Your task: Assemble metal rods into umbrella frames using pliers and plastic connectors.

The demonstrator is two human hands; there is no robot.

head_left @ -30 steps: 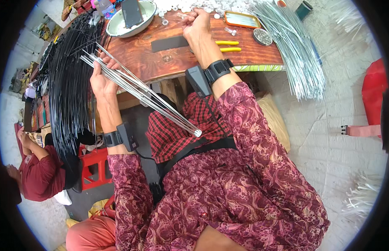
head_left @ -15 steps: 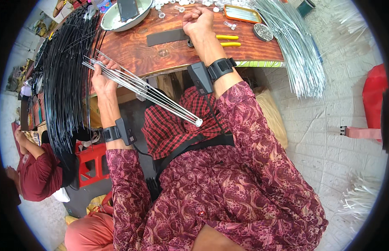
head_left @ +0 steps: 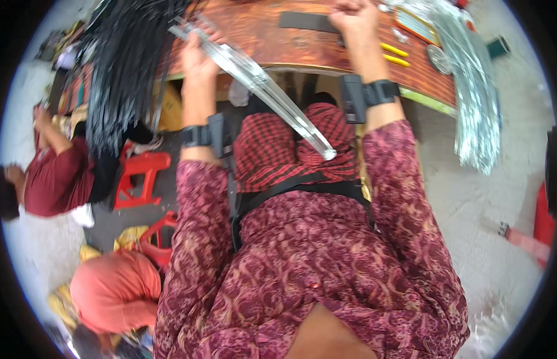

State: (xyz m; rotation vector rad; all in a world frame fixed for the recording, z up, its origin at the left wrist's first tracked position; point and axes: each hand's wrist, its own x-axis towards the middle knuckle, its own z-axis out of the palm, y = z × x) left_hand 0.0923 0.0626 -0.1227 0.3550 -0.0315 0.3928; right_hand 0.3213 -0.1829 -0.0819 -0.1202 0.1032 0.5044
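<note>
My left hand is closed around a bundle of thin, pale, shiny rods at the table's front edge. The rods slant down to the right over my lap and meet in a small white end piece. At the upper edge of the view my right hand rests over the table, its fingers curled; whatever they hold, if anything, is hidden. Next to it lie a dark flat strip and a tool with yellow handles, its head partly covered by the hand.
Long black rods hang over the left of the wooden table. Silvery rods droop off its right end, near an orange-rimmed tray and a round tin. Red stools and two people are at left.
The whole view has shifted, so the table and both hands appear higher and further right. The white bowl has left the view. Both hands keep much the same pose.
</note>
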